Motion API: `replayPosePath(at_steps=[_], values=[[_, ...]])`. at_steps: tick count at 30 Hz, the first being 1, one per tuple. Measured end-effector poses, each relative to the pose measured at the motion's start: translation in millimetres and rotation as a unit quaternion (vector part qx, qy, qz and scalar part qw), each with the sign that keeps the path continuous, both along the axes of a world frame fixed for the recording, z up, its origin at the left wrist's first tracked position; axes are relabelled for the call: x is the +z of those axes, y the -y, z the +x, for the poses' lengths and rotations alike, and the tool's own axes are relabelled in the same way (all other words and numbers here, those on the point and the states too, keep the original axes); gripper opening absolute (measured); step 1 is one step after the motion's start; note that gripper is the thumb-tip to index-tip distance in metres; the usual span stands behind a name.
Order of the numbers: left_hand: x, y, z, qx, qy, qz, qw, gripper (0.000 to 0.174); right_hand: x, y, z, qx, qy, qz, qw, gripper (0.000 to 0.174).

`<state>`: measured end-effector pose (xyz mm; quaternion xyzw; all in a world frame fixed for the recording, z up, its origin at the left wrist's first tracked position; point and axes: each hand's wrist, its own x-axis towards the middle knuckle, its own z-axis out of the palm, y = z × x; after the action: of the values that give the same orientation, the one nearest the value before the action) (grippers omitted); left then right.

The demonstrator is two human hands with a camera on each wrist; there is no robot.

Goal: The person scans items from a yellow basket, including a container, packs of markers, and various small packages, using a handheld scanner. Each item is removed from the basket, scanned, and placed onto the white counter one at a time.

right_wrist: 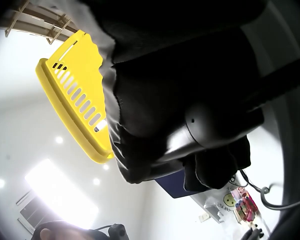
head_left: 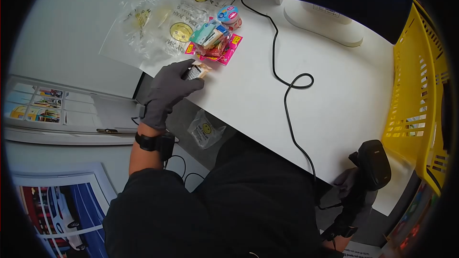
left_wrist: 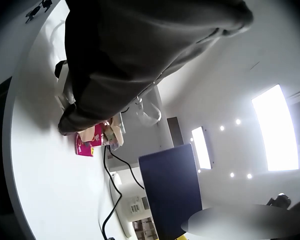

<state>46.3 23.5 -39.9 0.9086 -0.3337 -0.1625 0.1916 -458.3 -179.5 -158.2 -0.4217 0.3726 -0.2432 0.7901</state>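
Observation:
My gloved left hand (head_left: pixel 173 87) rests on the white table (head_left: pixel 248 95) and pinches a small packet with a barcode (head_left: pixel 197 71) at its left edge. Just beyond lies a pile of small colourful snack packets (head_left: pixel 216 38); the left wrist view shows its pink packet (left_wrist: pixel 87 142) past my glove (left_wrist: pixel 120 55). My gloved right hand (head_left: pixel 353 188) grips a black handheld barcode scanner (head_left: pixel 374 162) at the table's near right corner. The scanner's dark body (right_wrist: pixel 215 125) fills the right wrist view.
Clear plastic bags printed with smiley faces (head_left: pixel 167 14) lie at the far left. A black cable (head_left: pixel 287 86) snakes across the table to the scanner. A yellow basket (head_left: pixel 418 95) stands at the right. A monitor's white base (head_left: pixel 322 21) sits at the back.

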Motion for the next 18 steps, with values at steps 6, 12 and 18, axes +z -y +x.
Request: replayPosePath(at_steps=[6, 12, 18], values=[[-43, 3, 13, -0.019, 0.184, 0.021, 0.982, 0.072, 12, -3, 3, -0.004, -0.024, 0.005, 1.000, 0.089], [-30, 15, 5, -0.035, 0.205, 0.116, 0.971, 0.065, 5, -6, 1, 0.003, 0.003, -0.032, 0.999, 0.089], [47, 9, -17, -0.003, 0.227, 0.157, 0.961, 0.054, 9, -11, 8, -0.002, 0.037, -0.044, 0.998, 0.087]])
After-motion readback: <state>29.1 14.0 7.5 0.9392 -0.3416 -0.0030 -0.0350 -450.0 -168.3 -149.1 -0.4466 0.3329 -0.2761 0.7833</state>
